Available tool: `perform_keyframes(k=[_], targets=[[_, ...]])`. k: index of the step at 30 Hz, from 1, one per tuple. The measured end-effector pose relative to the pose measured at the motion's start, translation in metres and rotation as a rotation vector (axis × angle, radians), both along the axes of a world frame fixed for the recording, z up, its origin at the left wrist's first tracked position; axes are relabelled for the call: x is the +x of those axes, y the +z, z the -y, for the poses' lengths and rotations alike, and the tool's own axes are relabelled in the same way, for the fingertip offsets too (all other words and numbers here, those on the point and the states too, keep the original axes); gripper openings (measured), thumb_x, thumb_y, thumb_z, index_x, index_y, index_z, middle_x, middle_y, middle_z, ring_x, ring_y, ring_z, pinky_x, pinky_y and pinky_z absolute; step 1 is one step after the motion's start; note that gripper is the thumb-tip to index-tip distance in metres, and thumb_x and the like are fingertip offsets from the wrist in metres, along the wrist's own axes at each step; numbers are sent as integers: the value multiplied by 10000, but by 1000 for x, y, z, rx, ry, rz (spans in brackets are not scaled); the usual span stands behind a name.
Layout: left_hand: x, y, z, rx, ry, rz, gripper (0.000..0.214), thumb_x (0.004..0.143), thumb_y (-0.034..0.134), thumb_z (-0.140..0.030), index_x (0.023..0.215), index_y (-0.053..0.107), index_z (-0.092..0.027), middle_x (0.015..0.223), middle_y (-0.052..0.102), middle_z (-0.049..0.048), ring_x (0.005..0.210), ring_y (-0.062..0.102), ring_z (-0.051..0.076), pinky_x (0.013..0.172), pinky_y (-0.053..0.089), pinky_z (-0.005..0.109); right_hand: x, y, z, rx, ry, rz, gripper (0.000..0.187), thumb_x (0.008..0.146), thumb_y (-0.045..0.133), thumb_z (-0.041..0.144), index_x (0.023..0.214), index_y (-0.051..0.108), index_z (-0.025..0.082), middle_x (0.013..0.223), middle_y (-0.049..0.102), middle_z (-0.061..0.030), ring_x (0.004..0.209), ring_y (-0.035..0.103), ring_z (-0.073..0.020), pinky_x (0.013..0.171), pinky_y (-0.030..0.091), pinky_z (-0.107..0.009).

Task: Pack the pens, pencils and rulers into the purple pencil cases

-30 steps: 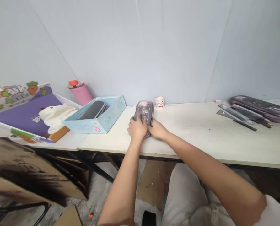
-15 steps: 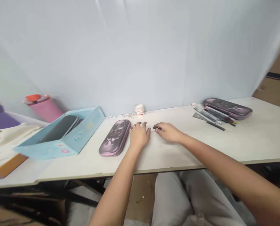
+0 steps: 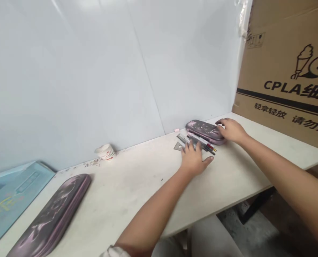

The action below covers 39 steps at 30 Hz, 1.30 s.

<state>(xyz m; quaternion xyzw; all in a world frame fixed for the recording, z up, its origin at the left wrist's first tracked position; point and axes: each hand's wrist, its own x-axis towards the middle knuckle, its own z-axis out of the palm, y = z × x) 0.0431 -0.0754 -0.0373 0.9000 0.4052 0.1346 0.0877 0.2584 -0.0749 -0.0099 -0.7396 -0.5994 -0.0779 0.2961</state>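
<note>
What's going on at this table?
A person has both bare hands at the far right part of the white table. The left hand is spread over a small bunch of pens and rulers. The right hand is at the right end of a dark pencil case; whether it grips it is hard to tell. Another pencil case lies to the left, between a light-blue box and the left arm.
</note>
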Motion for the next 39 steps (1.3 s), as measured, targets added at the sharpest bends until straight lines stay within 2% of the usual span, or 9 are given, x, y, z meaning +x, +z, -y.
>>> perform_keyframes(k=[5,10,13,16,25,28,32,34,39], targets=[[40,-13,-27,-93,147,-15,1047,649,387,-783,1440,82,-169,1508,18,205,1359,-13,446,1001,38,678,6,-27,-23,-116,71,-24,424,852,416,362,1220,538,191,1258,529,-138,1097,505,-290,918,374,-388],[38,-16,-49,-46,192,-80,1093,617,398,-801,1440,58,-167,1514,-12,183,1375,4,400,1027,64,650,-27,-32,-26,-176,-32,-10,461,852,352,371,1239,522,186,1226,534,-149,1063,481,-335,847,389,-440],[20,-13,-58,-41,152,-119,1032,649,396,-773,1437,90,-181,1517,39,173,1377,56,386,1033,114,632,-52,-28,-22,-202,-130,18,463,844,341,381,1226,522,192,1199,522,-157,1047,468,-345,813,392,-463],[-6,-11,-63,-18,129,-152,944,701,401,-712,1434,117,-190,1516,72,165,1375,87,379,1032,152,616,-80,-25,-19,-204,-144,8,463,841,337,407,1214,525,206,1187,507,-154,1050,451,-342,816,381,-471],[-114,-10,-57,57,159,-158,830,755,459,-574,1432,152,-205,1511,125,154,1375,152,332,1036,202,588,-180,-20,-11,-194,-32,15,467,829,348,435,1165,534,169,1134,499,-168,1043,434,-340,803,375,-467],[-143,-10,-54,84,179,-146,776,768,458,-554,1421,198,-225,1497,187,141,1366,188,320,1034,217,584,-202,-18,-9,-252,36,19,573,796,378,544,1198,508,156,1166,478,-188,1060,432,-350,802,380,-460],[-159,-13,-48,130,197,-94,676,796,447,-511,1393,280,-241,1453,290,142,1344,248,307,1034,239,563,-215,-20,-8,-333,87,24,857,688,468,660,1325,372,95,1346,342,-243,1132,406,-381,833,382,-448],[-160,-14,-45,148,191,-68,646,804,446,-500,1379,309,-240,1426,331,149,1333,271,301,1035,231,569,-214,-24,-8,-344,89,25,863,686,493,620,1350,336,92,1396,296,-236,1159,397,-385,855,380,-445],[-158,-13,-38,227,196,35,512,831,444,-453,1285,457,-217,1394,385,123,1358,201,302,1072,176,561,-203,-29,-5,-274,108,15,784,711,491,557,1368,319,164,1398,336,-177,1133,448,-366,863,400,-457]])
